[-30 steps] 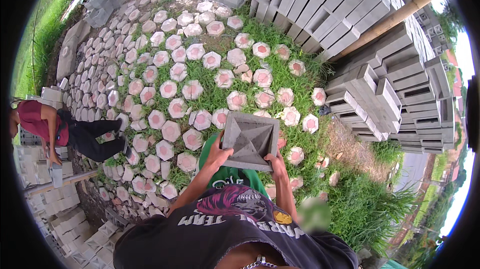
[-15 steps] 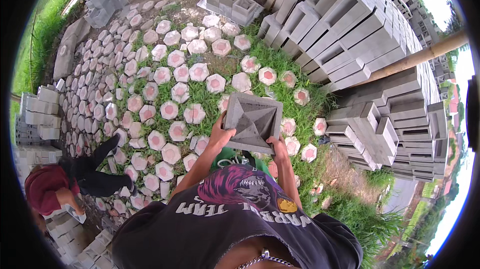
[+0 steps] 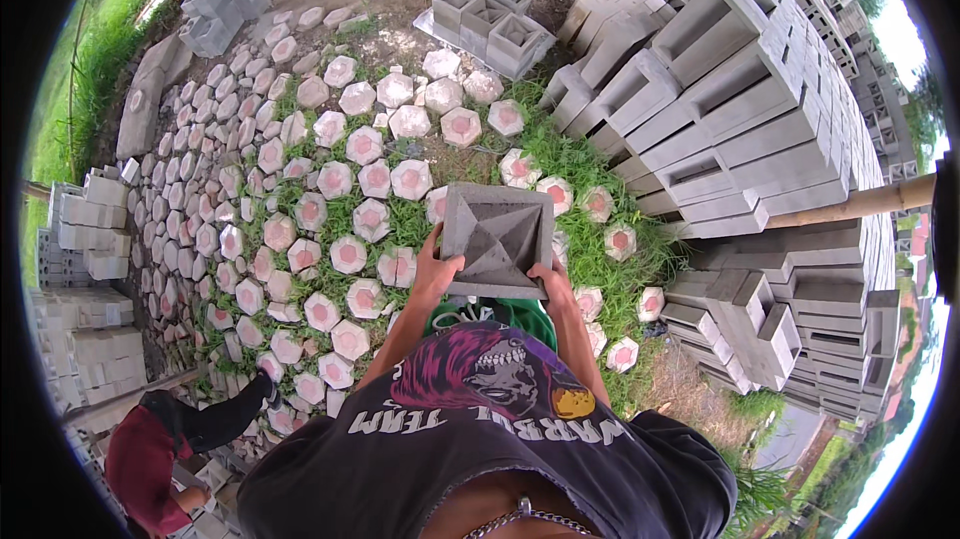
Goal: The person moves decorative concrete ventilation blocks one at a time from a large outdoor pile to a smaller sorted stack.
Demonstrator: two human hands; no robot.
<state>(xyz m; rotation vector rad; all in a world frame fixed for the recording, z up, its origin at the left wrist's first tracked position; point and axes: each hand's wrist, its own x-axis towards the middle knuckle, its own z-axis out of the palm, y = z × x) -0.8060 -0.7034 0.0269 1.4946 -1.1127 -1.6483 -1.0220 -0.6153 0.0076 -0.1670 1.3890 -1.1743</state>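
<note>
A square grey concrete block (image 3: 498, 239) with a recessed, faceted pattern inside its raised rim is held level in front of my waist. My left hand (image 3: 434, 271) grips its left edge, the thumb lying over the rim. On the opposite edge, near the lower right corner, my right hand (image 3: 553, 284) clasps it the same way. The fingers of both hands are mostly hidden beneath or behind the block. Below it show my green shorts (image 3: 535, 315).
Hexagonal pavers (image 3: 347, 254) with grass between them cover the ground ahead. Tall stacks of concrete blocks (image 3: 720, 109) stand on the right, crossed by a bamboo pole (image 3: 850, 201). Patterned blocks (image 3: 490, 24) sit at the far middle. A person in a red shirt (image 3: 150, 459) bends at the lower left.
The block stays in both my hands, shifted slightly left in view. The stacks and pavers have swung right and downward. The person at the left is lower in the picture.
</note>
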